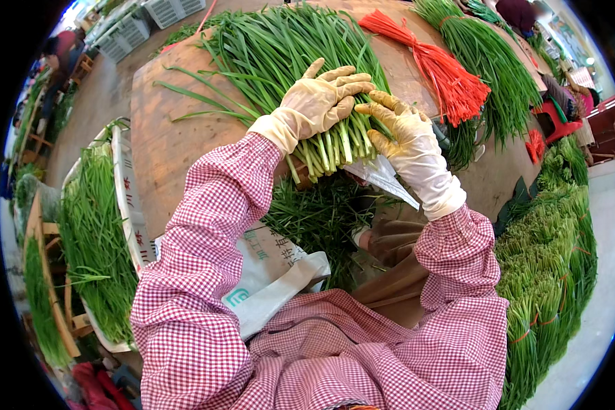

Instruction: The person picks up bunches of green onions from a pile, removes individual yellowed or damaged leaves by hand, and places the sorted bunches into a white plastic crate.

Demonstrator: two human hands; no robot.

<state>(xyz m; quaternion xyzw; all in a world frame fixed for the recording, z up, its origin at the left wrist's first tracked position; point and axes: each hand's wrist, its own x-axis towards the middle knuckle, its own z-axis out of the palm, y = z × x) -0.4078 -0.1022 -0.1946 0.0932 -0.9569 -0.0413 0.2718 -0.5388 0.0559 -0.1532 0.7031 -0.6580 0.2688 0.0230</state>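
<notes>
A thick heap of garlic chives (287,48) lies on the wooden table, its pale cut stem ends toward me. Across the top of the stems rests my left hand (314,106) in a cream glove, fingers stretched out to the right and thumb apart. My right hand (410,133), gloved too, is at the right side of the stem ends. Its fingers are spread and slightly bent, the tips close to the stems; whether they touch is hard to tell. Below that hand sticks out a white plastic strip or sheet (383,176). The undersides of the stems are partly hidden.
The wooden table (160,137) also bears a bunch of red ties (451,78) and a tied chive bundle (495,72). A chive-filled white crate (131,198) stands left; stacked bundles (547,273) lie right. Loose greens (314,212) and a white bag (273,273) are near my lap. Other people sit farther off.
</notes>
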